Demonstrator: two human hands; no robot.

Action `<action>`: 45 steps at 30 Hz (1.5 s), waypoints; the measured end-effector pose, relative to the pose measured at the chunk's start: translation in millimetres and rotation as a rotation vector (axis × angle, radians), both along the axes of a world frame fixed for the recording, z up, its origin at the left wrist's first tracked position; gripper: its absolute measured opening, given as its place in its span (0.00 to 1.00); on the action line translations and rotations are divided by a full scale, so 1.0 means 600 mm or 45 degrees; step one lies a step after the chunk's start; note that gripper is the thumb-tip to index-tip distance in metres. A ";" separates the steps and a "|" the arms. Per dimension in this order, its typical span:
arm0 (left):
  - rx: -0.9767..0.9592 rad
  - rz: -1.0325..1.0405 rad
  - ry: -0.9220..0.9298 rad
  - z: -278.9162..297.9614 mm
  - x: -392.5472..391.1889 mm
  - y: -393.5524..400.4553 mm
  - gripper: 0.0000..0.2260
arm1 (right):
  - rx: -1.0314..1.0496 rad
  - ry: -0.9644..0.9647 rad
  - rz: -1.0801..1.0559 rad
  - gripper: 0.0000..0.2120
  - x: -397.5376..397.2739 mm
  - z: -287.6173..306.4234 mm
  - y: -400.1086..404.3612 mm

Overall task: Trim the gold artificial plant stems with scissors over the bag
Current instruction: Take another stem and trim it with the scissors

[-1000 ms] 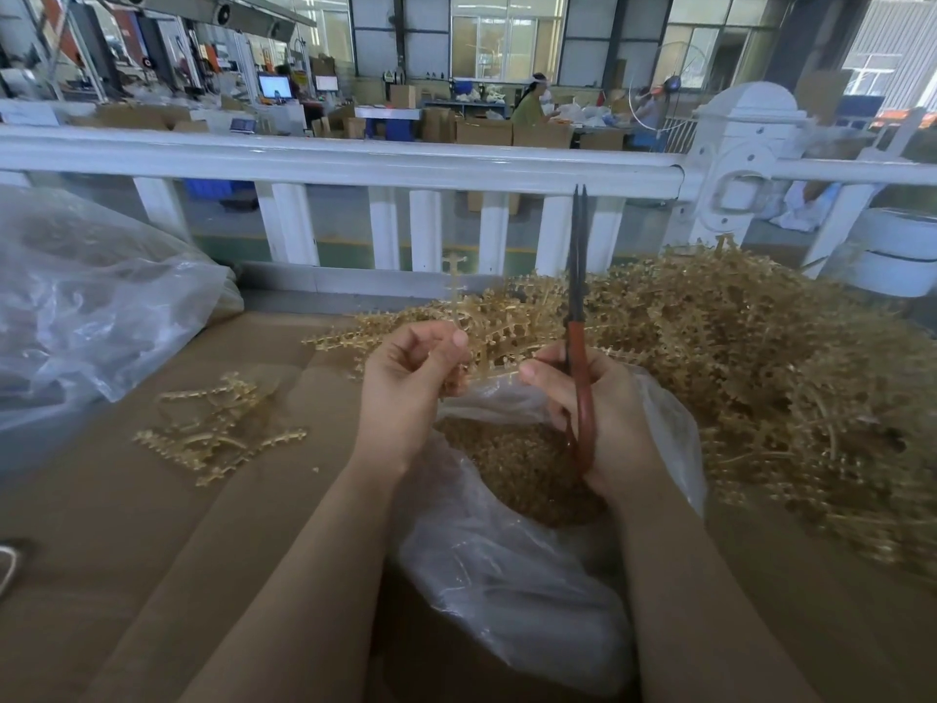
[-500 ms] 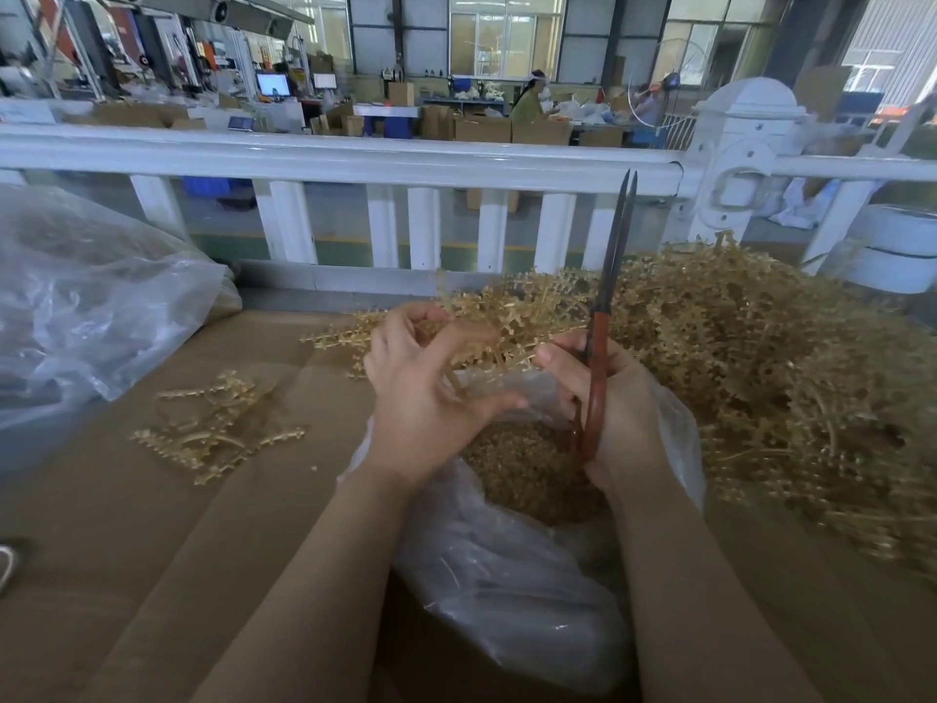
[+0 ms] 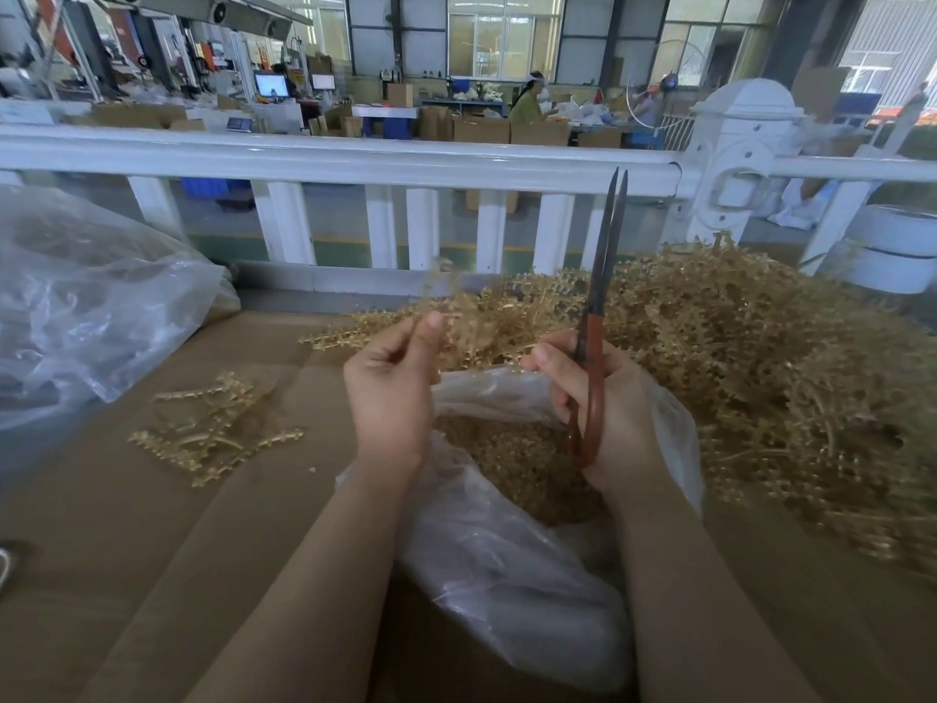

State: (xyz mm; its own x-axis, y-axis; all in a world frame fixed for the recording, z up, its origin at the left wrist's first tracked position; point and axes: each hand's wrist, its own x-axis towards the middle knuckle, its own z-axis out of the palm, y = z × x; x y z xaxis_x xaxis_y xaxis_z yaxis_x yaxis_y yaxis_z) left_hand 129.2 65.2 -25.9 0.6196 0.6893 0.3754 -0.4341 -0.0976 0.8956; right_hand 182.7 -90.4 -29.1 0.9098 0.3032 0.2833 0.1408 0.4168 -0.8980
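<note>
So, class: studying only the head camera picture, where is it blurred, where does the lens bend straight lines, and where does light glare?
Head view: the gold stem pinched by the left hand is motion-blurred; the scissors in the right hand stay sharp; the white railing bows from wide-angle distortion; bright windows wash out; the clear bag shows soft sheen.

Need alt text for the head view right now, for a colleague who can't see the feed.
Over an open clear plastic bag of gold trimmings, the left hand pinches a gold stem while the right hand grips red-handled scissors, blades nearly closed and pointing up. A big pile of gold stems lies right, a small bunch left, on brown cardboard.
</note>
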 end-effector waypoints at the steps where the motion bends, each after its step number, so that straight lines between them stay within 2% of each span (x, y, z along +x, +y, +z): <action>1: -0.177 -0.096 -0.020 0.003 -0.001 0.003 0.10 | -0.023 -0.021 0.000 0.13 0.001 -0.001 0.000; 3: -0.415 -0.277 -0.072 0.006 0.000 0.007 0.09 | -0.084 -0.091 0.007 0.10 0.000 -0.002 0.001; 5: -0.509 -0.420 -0.095 0.006 0.001 0.007 0.09 | -0.131 -0.159 0.021 0.06 -0.001 -0.003 0.004; 8: -0.490 -0.540 -0.023 0.004 0.001 0.007 0.10 | -0.179 -0.212 0.008 0.03 -0.001 -0.005 0.006; 12: -0.460 -0.627 0.040 0.005 -0.002 0.010 0.08 | -0.448 -0.286 -0.126 0.08 0.000 -0.012 0.012; 16: -0.410 -0.578 0.170 0.008 -0.004 0.011 0.09 | -0.613 -0.292 -0.210 0.16 -0.005 -0.013 0.019; 19: -0.386 -0.565 0.219 0.008 -0.005 0.010 0.08 | -0.614 -0.314 -0.219 0.11 -0.007 -0.014 0.021; 22: -0.375 -0.665 0.242 0.008 -0.006 0.011 0.04 | -0.556 -0.296 -0.226 0.06 -0.008 -0.013 0.021; 26: -0.367 -0.754 0.252 0.009 -0.007 0.012 0.04 | -0.526 -0.298 -0.223 0.05 -0.002 -0.014 0.020; 31: -0.483 -0.729 0.121 0.009 -0.006 0.010 0.02 | -0.630 -0.347 -0.286 0.08 0.002 -0.021 0.021; 36: -0.491 -0.627 -0.001 0.012 -0.005 0.013 0.06 | -0.946 -0.508 -0.454 0.25 -0.005 -0.020 0.016; 42: -0.441 -0.586 -0.106 0.011 -0.005 0.016 0.08 | -1.228 -0.769 -0.574 0.27 -0.010 -0.019 0.014; 45: -0.347 -0.564 -0.120 0.008 -0.005 0.015 0.04 | -1.282 -0.822 -0.586 0.26 -0.010 -0.018 0.013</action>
State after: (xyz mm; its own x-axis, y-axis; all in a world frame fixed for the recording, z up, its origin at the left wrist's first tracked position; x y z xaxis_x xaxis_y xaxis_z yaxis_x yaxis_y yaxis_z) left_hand 126.3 74.0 -20.9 0.8458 0.4496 0.2874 -0.4609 0.3441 0.8180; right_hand 176.8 -82.4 -39.7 0.7715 0.3355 0.5406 0.6160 -0.6065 -0.5027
